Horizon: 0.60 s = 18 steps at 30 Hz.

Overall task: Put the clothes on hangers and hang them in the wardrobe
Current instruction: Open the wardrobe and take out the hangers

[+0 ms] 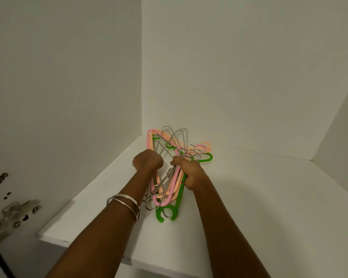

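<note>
Plastic & wire hangers, mixed bundle, on shelf nr back-left corner. Left hand & right hand both clench it. Prob. light, stiff, tangle-prone; hooks snag. Best hold: bunched necks.

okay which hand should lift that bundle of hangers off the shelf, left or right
Probably the right hand: its fingers wrap the hanger bundle near its middle. The left hand grips only the bundle's left edge, better suited to steadying.
</note>
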Available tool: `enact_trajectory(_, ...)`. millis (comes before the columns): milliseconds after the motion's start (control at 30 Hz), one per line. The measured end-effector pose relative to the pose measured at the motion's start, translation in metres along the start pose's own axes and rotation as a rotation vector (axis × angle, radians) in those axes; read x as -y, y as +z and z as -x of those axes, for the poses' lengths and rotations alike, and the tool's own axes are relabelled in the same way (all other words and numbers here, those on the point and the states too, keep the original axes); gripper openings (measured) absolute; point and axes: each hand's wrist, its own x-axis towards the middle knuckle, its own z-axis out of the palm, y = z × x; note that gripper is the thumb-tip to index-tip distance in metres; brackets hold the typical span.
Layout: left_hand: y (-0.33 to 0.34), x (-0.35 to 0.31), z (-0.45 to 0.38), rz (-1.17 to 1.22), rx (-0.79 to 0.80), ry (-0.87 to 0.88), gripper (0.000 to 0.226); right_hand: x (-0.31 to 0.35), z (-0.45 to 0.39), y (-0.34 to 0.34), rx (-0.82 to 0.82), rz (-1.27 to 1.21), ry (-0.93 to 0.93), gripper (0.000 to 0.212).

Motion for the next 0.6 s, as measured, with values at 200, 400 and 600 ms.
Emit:
enact_trajectory(200, -0.007, 0.011, 0.016, 0.350, 0.153, 0.007, 0.029, -0.010, 0.019, 0.002, -0.008, -0.174, 0.032, 0.027)
enact_trajectory(400, -0.024, 0.021, 0.040, 1.151, 0.587, -0.161, 0.036, -0.021, 0.053, 0.001, -0.008, -0.341, -0.011, 0.001)
enact_trajectory(600, -0.031, 0.028, 0.096, 1.328, 0.851, -0.140, 0.019, -0.040, 0.120, -0.021, -0.097, -0.300, -0.136, 0.006)
